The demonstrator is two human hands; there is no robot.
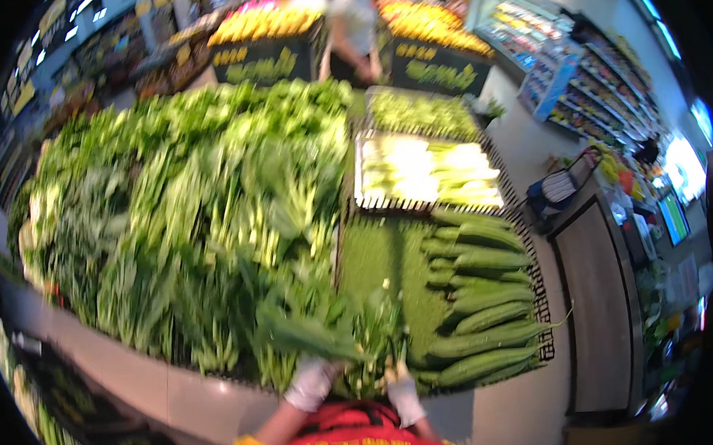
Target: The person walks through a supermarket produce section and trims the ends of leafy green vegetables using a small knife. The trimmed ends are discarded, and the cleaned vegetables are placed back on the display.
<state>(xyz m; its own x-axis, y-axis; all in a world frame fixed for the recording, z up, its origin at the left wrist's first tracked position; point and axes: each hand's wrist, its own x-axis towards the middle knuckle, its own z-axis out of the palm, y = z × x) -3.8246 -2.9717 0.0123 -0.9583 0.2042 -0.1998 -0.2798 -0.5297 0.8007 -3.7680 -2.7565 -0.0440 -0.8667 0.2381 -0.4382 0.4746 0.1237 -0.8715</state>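
Note:
At the near edge of the produce stand, my left hand (pixel 311 384) wears a white glove and touches a dark green leafy bunch (pixel 310 334) that slants across in front of it. Leaves and blur hide its fingers. To its right, my right hand (pixel 403 391), also in a white glove, closes around the pale stems of a smaller bunch of leafy greens (pixel 382 322), whose leaves point away from me. Just right of that hand lie several long green gourds (pixel 491 324) in a stacked row. A wide bed of leafy greens (pixel 188 231) spreads to the left.
Green matting (pixel 370 258) lies between the leafy bed and the gourds. Beyond it stand a tray of pale green vegetables (pixel 430 170) and another tray (pixel 419 114). A person (pixel 353 33) stands behind, between fruit displays. A wooden counter (pixel 599 306) is at right.

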